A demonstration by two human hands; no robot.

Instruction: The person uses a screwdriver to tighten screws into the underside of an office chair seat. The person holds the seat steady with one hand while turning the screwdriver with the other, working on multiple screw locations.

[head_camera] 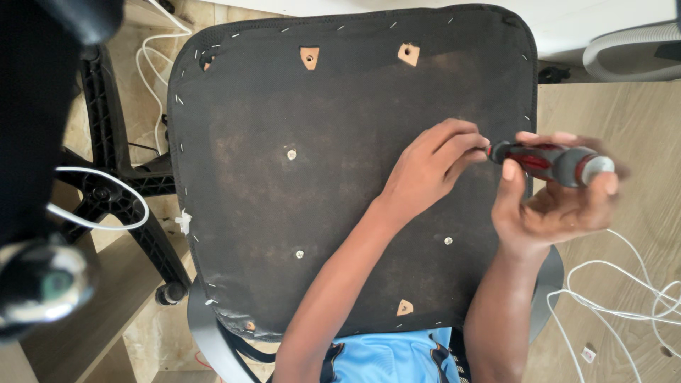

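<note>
The right hand (550, 206) holds a red and black screwdriver with a grey end (553, 163) at the right of the frame. The left hand (429, 167) pinches its tip over the black fabric chair seat bottom (284, 213).

Showing matt black cloth, worn and brown-stained, across the seat underside (340, 142), pinned along the hem by small bright metal staples (179, 100). Exposing bare pale wood at the cut-outs (309, 57). Gleaming dully: metal bolts (291, 154). Looking glossy, red and black plastic on the screwdriver handle (553, 163). Lying smooth: white plastic-coated cable (617, 298) over light wood-grain floor (624, 113).
</note>
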